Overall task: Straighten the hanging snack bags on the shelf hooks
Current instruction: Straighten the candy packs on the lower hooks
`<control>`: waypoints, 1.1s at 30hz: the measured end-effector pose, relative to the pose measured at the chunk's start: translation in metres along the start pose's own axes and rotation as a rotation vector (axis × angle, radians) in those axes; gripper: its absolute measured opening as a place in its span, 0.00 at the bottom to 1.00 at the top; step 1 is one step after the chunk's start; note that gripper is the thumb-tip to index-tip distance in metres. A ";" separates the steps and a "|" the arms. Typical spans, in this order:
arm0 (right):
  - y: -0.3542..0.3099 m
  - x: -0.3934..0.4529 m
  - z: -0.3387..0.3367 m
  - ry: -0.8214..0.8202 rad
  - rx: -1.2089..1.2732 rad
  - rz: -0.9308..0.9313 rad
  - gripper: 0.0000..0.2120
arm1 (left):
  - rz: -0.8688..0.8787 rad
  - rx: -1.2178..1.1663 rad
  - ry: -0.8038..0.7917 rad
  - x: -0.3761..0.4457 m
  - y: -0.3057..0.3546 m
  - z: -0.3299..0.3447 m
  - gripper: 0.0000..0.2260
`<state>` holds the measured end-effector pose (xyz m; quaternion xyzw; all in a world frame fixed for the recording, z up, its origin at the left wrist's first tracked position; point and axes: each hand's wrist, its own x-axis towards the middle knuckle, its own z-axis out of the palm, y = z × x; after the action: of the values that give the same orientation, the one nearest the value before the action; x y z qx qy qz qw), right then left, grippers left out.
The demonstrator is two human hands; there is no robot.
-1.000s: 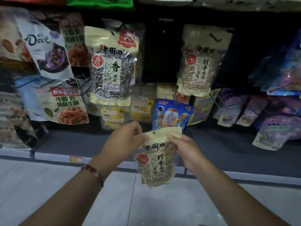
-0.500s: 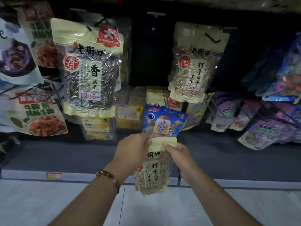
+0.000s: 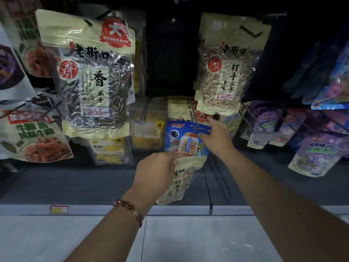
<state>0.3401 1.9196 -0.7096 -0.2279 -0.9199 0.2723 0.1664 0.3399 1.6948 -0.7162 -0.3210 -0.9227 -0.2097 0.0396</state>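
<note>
My left hand (image 3: 156, 172) grips the top edge of a small cream bag of pale seeds (image 3: 176, 183), which hangs tilted below it. My right hand (image 3: 217, 137) reaches forward with fingers extended, touching the upper right of a blue candy bag (image 3: 182, 138) hanging on a lower hook. Above hang a large bag of dark sunflower seeds (image 3: 90, 80) on the left and a matching bag of pale seeds (image 3: 226, 72) on the right. More cream bags (image 3: 179, 108) sit behind the blue one.
Jerky bags (image 3: 32, 135) hang at the far left and purple bags (image 3: 317, 154) on wire hooks at the right. Yellow snack packs (image 3: 109, 148) hang in the lower row. A dark shelf base (image 3: 75, 182) with a price tag (image 3: 59, 209) runs above the tiled floor.
My right hand let go of the small seed bag and moved up and right to the blue candy bag. My left hand alone holds the seed bag, now tilted. The view moved closer.
</note>
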 end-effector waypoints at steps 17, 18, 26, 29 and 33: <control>-0.016 -0.076 -0.007 -0.051 0.355 0.124 0.05 | 0.027 -0.012 -0.052 -0.032 -0.016 -0.024 0.11; -0.015 -0.085 -0.011 -0.062 0.304 0.099 0.05 | 0.027 -0.013 -0.055 -0.034 -0.016 -0.026 0.11; 0.002 -0.141 -0.049 -0.112 0.224 0.154 0.06 | -0.022 -0.027 -0.057 -0.049 -0.012 -0.029 0.10; 0.009 -0.152 -0.068 -0.090 0.211 0.173 0.07 | -0.025 -0.025 -0.061 -0.047 -0.006 -0.027 0.11; 0.015 -0.153 -0.095 -0.057 0.167 0.148 0.07 | -0.026 -0.037 -0.047 -0.034 0.004 -0.017 0.11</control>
<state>0.5147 1.8930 -0.6707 -0.2726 -0.8790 0.3662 0.1379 0.3682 1.6708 -0.7060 -0.3144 -0.9235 -0.2198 0.0090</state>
